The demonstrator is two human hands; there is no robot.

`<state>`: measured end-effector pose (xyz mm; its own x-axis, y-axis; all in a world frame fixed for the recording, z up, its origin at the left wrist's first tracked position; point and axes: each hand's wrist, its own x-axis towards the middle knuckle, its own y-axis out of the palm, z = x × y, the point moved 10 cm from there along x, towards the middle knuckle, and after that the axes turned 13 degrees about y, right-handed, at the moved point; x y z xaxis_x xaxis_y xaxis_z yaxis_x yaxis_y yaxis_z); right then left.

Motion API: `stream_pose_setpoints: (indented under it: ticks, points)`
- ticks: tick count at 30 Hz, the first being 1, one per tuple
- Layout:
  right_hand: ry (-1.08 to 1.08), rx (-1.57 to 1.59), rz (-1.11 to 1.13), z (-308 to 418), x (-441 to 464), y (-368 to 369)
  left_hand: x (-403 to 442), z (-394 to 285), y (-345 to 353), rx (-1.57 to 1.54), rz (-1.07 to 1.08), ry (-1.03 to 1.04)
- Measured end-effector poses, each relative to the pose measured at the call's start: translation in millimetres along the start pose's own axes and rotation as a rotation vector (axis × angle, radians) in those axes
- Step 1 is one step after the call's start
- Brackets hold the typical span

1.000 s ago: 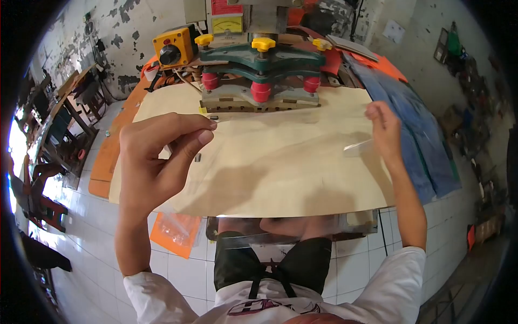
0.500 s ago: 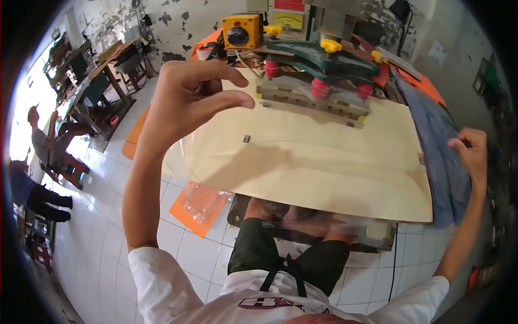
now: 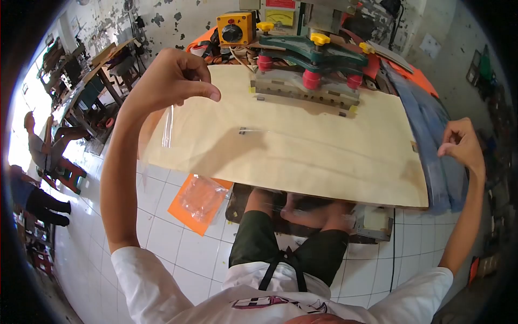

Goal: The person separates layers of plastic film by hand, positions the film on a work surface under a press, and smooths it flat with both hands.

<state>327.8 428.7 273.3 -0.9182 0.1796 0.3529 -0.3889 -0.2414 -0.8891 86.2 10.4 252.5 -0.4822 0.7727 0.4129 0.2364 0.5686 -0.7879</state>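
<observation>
My left hand [image 3: 175, 81] is raised over the left side of a cream-coloured board [image 3: 324, 167], fingers curled and thumb pressed in. A thin, clear plastic sheet [image 3: 168, 128] hangs below it, showing mainly by its glints and faint creases. On the far right, my right hand [image 3: 463, 147] pinches above a stack of bluish clear plastic [image 3: 431, 135]. The sheet seems to stretch across the board between both hands, though its edges are hard to make out. A metal die bar [image 3: 305, 89] of the press stands over the board's back part.
Above the die are a green press frame [image 3: 313, 54] with yellow knobs and a yellow control box [image 3: 236, 28]. An orange sheet with clear plastic [image 3: 199, 202] lies on the tiled floor at left. Two people [image 3: 46, 146] are farther left, near a workbench [image 3: 91, 75].
My left hand has moved left and its fingers have closed in. My right hand has shifted slightly up and left. Plastic glints now cross the board, and the view has shifted a little.
</observation>
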Motion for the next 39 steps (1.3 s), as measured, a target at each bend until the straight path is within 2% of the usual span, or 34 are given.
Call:
stream_pose_setpoints:
  ticks: [2, 6, 9, 11, 12, 14, 17, 19, 21, 22, 24, 29, 33, 35, 37, 38, 39]
  points:
    - [0.166, 0.073, 0.192, -7.7, -6.1, 11.4, -4.3, -3.9, -6.3, 0.028, -0.002, -0.013]
    - [0.214, 0.167, 0.158, -22.4, -33.7, -2.2, -21.7, -9.3, -21.6, 0.058, -0.019, -0.015]
    - [0.182, 0.183, 0.017, -20.1, -64.5, -6.8, -42.5, -19.1, -16.6, 0.068, -0.01, -0.072]
    - [0.152, 0.019, 0.035, -0.1, -82.4, 2.0, -55.1, -49.6, -0.6, 0.335, 0.102, 0.313]
    - [0.081, 0.111, -0.006, -1.1, -92.5, -5.8, -61.2, -52.9, -2.1, 0.336, 0.091, 0.323]
    - [0.124, 0.138, 0.044, -6.3, -98.7, -3.8, -71.2, -37.9, -7.2, 0.215, 0.033, 0.113]
    - [0.206, 0.183, 0.087, -33.1, -99.7, 0.9, -67.3, -29.0, 1.7, 0.136, 0.087, 0.01]
    - [0.242, 0.193, 0.07, -48.5, -84.9, -0.2, -56.3, -25.4, 8.7, 0.09, 0.124, 0.046]
    - [0.288, 0.145, 0.162, -61.0, -65.8, 11.0, -48.6, -1.1, 25.2, 0.036, 0.224, -0.158]
    - [0.292, 0.146, 0.164, -66.0, -54.7, 15.7, -39.7, 4.6, 36.0, 0.085, 0.29, -0.114]
    - [0.333, 0.175, 0.331, -77.2, -34.2, 50.6, -26.6, 22.4, 56.7, 0.106, 0.348, -0.148]
    - [0.397, 0.185, 0.421, -115.4, 5.7, 132.5, -1.8, 114.3, 117.0, 0.038, 0.53, -0.15]
    - [0.456, 0.143, 0.494, -131.7, 30.4, 177.3, 18.7, 167.6, 134.2, 0.153, 0.642, -0.116]
    - [0.429, 0.075, 0.412, -142.8, 46.5, 191.9, 27.4, 191.6, 139.2, 0.188, 0.657, -0.135]
    - [0.405, 0.009, 0.351, -142.1, 52.1, 198.9, 41.7, 203.2, 131.6, 0.412, 0.5, -0.001]
    - [0.402, -0.02, 0.286, -137.5, 54.9, 196.8, 39.1, 197.3, 123.6, 0.54, 0.476, -0.141]
    - [0.4, -0.049, 0.222, -136.0, 56.0, 195.6, 31.9, 187.2, 131.3, 0.534, 0.488, -0.146]
